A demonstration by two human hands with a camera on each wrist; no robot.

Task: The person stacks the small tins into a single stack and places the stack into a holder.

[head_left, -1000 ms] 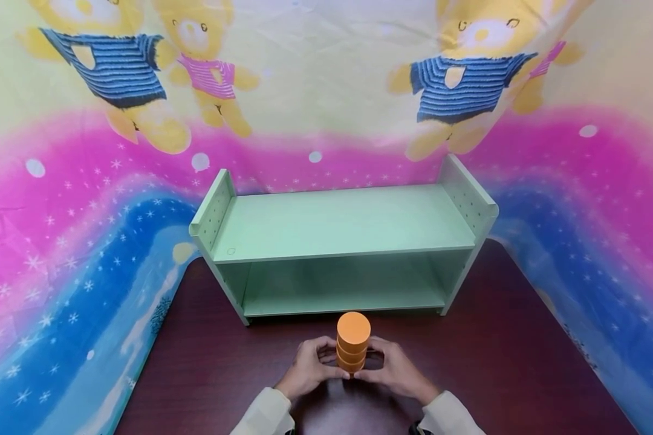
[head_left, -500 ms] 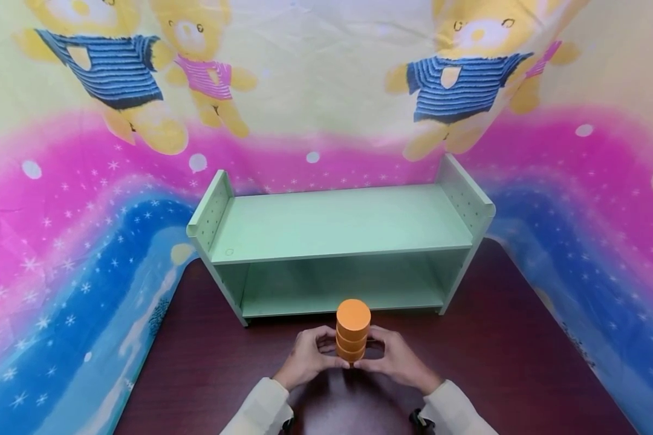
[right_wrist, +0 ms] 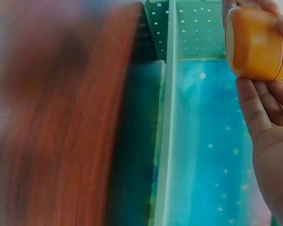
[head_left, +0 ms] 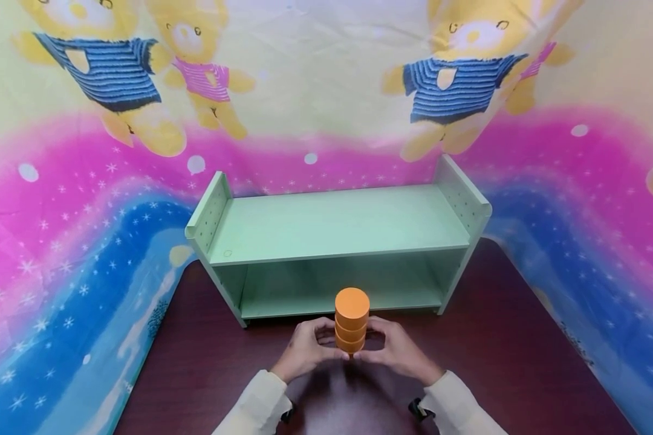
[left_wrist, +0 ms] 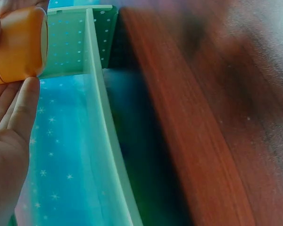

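Note:
An orange grooved cylinder (head_left: 351,317) stands upright between both hands, its flat round top facing up in the head view. My left hand (head_left: 307,347) grips its left side, thumb near the bottom and fingers around the back. From the other side, my right hand (head_left: 397,350) holds it in the same way, and the two thumbs nearly meet in front. Both wrist views show the orange cylinder (left_wrist: 22,44) lying across the fingers, with a pale end face. The backs of some fingers are hidden behind it.
Just beyond the hands is a pale green two-tier shelf (head_left: 337,223) with raised, perforated side panels. It stands on a dark red-brown table (head_left: 196,374). Behind and at both sides hangs a backdrop (head_left: 315,78) printed with bears and snowflakes.
Both hands have moved the orange cylinder up in the head view, toward the shelf, so its top now overlaps the lower tier. The hold looks the same, and the head view shifts slightly.

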